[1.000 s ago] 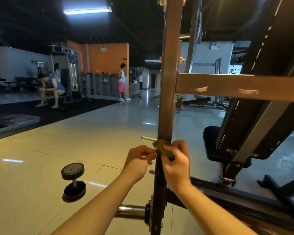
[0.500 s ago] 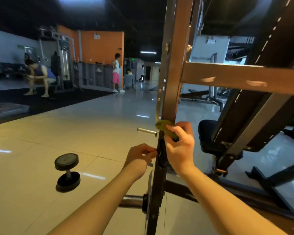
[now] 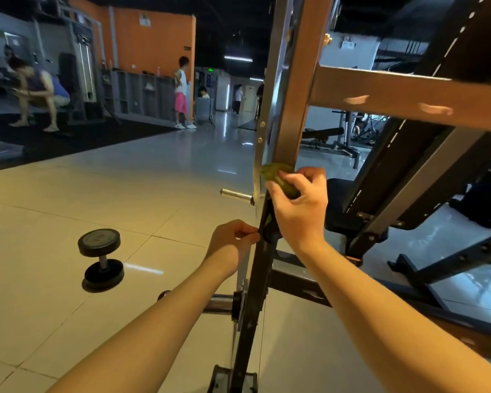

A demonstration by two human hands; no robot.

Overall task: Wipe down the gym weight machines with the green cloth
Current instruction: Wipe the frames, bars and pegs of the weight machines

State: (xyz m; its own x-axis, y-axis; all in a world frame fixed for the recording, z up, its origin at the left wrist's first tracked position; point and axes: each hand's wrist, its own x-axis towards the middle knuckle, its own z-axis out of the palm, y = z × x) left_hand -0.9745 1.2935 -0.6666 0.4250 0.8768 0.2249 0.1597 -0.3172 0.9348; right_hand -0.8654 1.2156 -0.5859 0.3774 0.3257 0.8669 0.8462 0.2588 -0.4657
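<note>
The right hand point(image 3: 298, 205), just right of centre, grips the green cloth point(image 3: 277, 174) bunched under its curled fingers and thumb, pressing it against the machine's brown post point(image 3: 291, 109). The cloth touches the post's front, just above a steel peg point(image 3: 236, 195) that sticks out to the left. Lower down, the left hand point(image 3: 230, 242) has its fingers curled, tips meeting at the post's left edge beside a black fitting point(image 3: 270, 231); whether it pinches anything cannot be told. A brown crossbar point(image 3: 394, 95) runs from the post to the right edge. A black seat point(image 3: 342, 211) sits behind the right hand. A dumbbell point(image 3: 101, 258) stands on end on the tiled floor point(image 3: 68, 199) at lower left. Two people point(image 3: 182, 92) are in the upper left, well apart.
</note>
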